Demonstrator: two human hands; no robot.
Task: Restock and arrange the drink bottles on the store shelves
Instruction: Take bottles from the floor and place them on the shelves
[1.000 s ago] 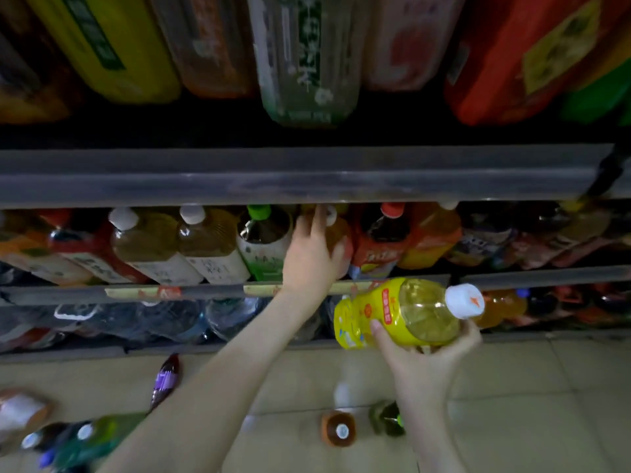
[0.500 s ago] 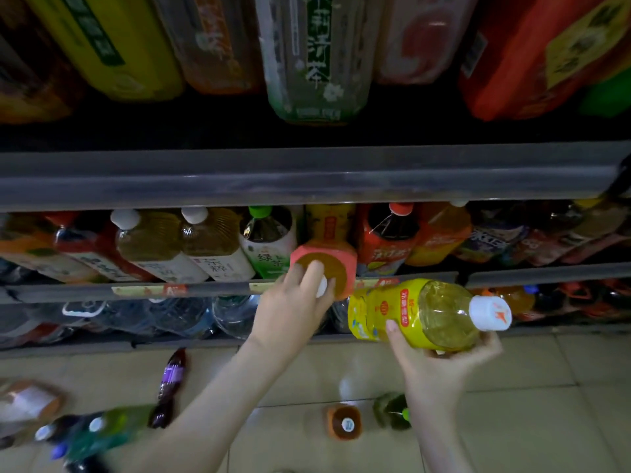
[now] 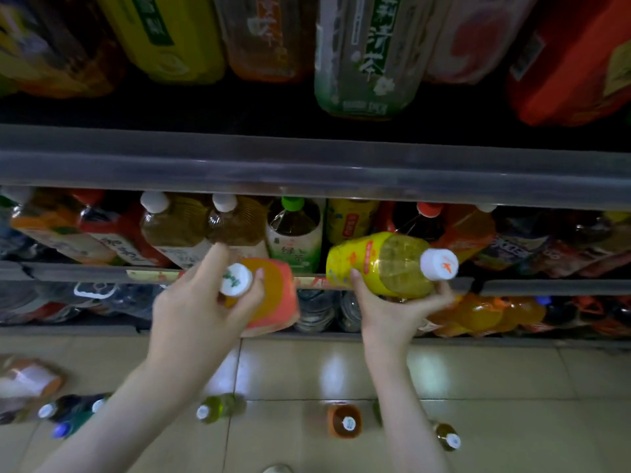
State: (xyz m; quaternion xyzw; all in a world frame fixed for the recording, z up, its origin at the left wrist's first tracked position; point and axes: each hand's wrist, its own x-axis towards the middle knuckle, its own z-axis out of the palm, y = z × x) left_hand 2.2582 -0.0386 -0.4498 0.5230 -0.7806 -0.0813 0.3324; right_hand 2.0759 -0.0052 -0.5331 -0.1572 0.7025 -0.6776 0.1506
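Orange bottle [image 3: 273, 295] sits clamped near its cap in your left hand [image 3: 194, 312], just off the middle shelf [image 3: 68, 272] — probably freeing a slot — while your right hand [image 3: 392, 314] holds the yellow bottle [image 3: 379, 264] in a closed grip, sideways, ready to load.

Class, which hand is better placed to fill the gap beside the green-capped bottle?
Right hand: its yellow bottle lies by that gap, base shelfward; the left hand holds its orange bottle lower.

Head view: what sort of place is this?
Probably a shop's drinks aisle: tiered shelves packed with labelled bottles, a price strip on the shelf edge, loose bottles on the tiled floor.
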